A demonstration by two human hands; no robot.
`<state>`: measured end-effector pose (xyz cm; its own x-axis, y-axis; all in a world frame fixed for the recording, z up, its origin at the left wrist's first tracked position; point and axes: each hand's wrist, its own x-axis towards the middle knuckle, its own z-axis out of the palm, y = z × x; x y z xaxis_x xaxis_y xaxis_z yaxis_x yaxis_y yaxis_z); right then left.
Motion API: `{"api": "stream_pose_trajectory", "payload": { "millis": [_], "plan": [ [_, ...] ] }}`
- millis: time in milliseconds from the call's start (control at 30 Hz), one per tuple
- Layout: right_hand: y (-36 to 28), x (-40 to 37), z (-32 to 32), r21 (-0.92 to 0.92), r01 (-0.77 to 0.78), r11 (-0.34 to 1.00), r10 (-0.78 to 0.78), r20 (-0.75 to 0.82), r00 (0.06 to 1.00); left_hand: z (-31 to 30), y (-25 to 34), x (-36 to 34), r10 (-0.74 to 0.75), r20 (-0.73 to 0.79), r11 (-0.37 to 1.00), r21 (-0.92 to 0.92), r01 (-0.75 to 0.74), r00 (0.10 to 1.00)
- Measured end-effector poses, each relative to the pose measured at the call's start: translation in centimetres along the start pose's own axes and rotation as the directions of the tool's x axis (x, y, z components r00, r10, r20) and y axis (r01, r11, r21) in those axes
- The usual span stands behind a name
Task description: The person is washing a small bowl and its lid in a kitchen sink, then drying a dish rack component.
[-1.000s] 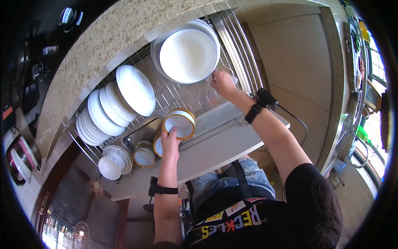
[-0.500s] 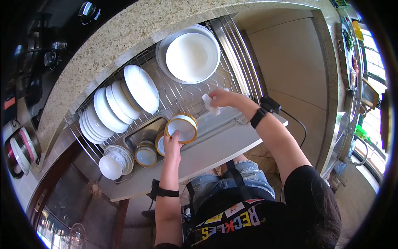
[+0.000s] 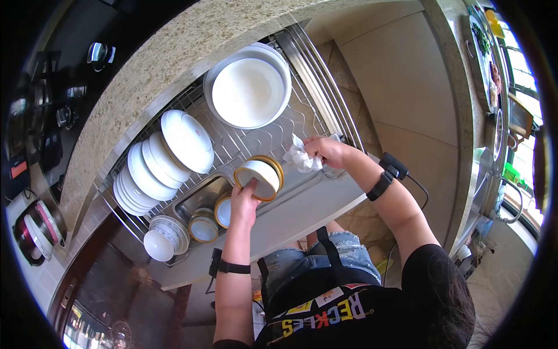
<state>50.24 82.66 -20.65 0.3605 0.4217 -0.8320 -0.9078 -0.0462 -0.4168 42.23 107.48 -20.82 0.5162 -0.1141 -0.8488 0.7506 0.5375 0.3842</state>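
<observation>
Gold-trimmed round white bowl (image 3: pixel 263 179), likely breakable, is getting a sensible rim pinch from the left hand (image 3: pixel 243 205), right hand (image 3: pixel 330 151) pinching crumpled white tissue (image 3: pixel 303 161)!

Both arms (image 3: pixel 235 291) stretched forward, left hand (image 3: pixel 244 206) gripping, right hand (image 3: pixel 329 152) curled

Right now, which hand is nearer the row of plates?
Left. Your left hand, holding gold-rimmed dishware, is right of the plates; your right hand, with a wipe, farther right.
</observation>
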Motion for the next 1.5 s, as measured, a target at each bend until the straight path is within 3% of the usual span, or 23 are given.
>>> {"api": "stream_pose_trajectory", "payload": {
  "millis": [133, 333, 400, 433, 500, 600, 667, 800, 867, 967, 1000, 1067, 1133, 1233, 1300, 1333, 1400, 1500],
  "plan": [
    [0.2, 0.2, 0.2, -0.071, -0.134, 0.989, 0.131, -0.042, 0.99, 1.5, 1.2, 0.1, -0.02, 0.115, 0.994, -0.107, 0.033, 0.993],
    [1.6, 1.1, 3.2, -0.165, 0.052, 0.985, -0.026, 0.153, 0.988, 2.7, 1.7, 0.7, -0.109, 0.256, 0.972, -0.174, 0.157, 0.96],
    [1.5, 1.5, 3.4, -0.11, 0.074, 0.991, -0.048, 0.225, 0.973, 2.4, 0.8, 1.1, -0.18, 0.301, 0.96, -0.153, 0.234, 0.937],
    [1.6, 1.6, 3.7, -0.089, 0.131, 0.987, -0.105, 0.253, 0.962, 2.3, 0.5, 0.9, -0.142, 0.348, 0.982, -0.066, 0.176, 0.926],
    [1.7, 1.5, 3.6, -0.065, 0.185, 0.981, -0.16, 0.279, 0.947, 2.1, 0.5, 1.0, -0.163, 0.316, 0.979, -0.064, 0.193, 0.935],
    [1.7, 0.7, 2.4, 0.106, -0.07, 0.992, 0.053, 0.155, 0.987, 2.5, 0.7, 1.2, -0.205, 0.254, 0.968, -0.092, 0.235, 0.945],
    [1.4, 0.5, 1.2, 0.022, -0.063, 0.998, 0.06, 0.106, 0.993, 2.9, 0.7, 1.2, -0.11, 0.266, 0.988, -0.077, 0.134, 0.958],
    [-0.5, -1.2, 0.5, -0.168, 0.028, 0.985, -0.035, -0.038, 0.999, 3.3, 1.1, 1.1, -0.041, 0.324, 0.99, -0.116, 0.082, 0.945],
    [-0.4, -1.0, 0.5, -0.222, 0.166, 0.961, -0.186, -0.073, 0.98, 3.5, 1.3, 1.1, -0.069, 0.321, 0.98, -0.155, 0.124, 0.945],
    [0.1, -0.6, 1.0, -0.23, 0.279, 0.932, -0.295, -0.039, 0.955, 3.9, 0.9, 1.4, 0.0, 0.304, 1.0, -0.023, 0.007, 0.953],
    [0.2, -0.8, 1.5, -0.229, 0.278, 0.933, -0.294, -0.038, 0.955, 4.2, 1.1, 1.3, -0.038, 0.244, 0.998, -0.03, 0.047, 0.969],
    [0.2, -1.2, 2.5, -0.154, 0.448, 0.881, -0.452, 0.012, 0.892, 4.6, 0.3, 1.8, -0.05, -0.006, 0.995, 0.091, 0.05, 0.999],
    [-0.5, -1.9, 3.4, -0.288, 0.469, 0.835, -0.457, 0.112, 0.882, 4.4, -0.6, 2.7, 0.062, 0.035, 0.979, 0.194, -0.067, 0.997],
    [-0.3, -1.3, 2.9, -0.333, 0.388, 0.859, -0.371, 0.117, 0.921, 4.6, -1.0, 3.0, 0.074, 0.027, 0.967, 0.241, -0.078, 0.997],
    [-0.2, -1.1, 2.0, -0.53, 0.403, 0.746, -0.391, 0.142, 0.909, 5.1, -1.1, 2.7, 0.119, -0.005, 0.944, 0.31, -0.111, 0.993],
    [0.0, -1.1, 2.0, -0.53, 0.404, 0.746, -0.392, 0.141, 0.909, 5.1, -1.3, 2.7, 0.119, -0.004, 0.944, 0.311, -0.112, 0.993],
    [0.4, -1.4, 2.2, -0.683, 0.415, 0.601, -0.472, 0.115, 0.874, 5.0, -1.7, 2.9, 0.131, -0.017, 0.912, 0.394, -0.114, 0.991],
    [0.2, -1.7, 3.1, -0.735, 0.329, 0.593, -0.469, 0.016, 0.883, 5.2, -2.0, 2.9, 0.117, -0.021, 0.892, 0.441, -0.096, 0.993]
  ]
}}
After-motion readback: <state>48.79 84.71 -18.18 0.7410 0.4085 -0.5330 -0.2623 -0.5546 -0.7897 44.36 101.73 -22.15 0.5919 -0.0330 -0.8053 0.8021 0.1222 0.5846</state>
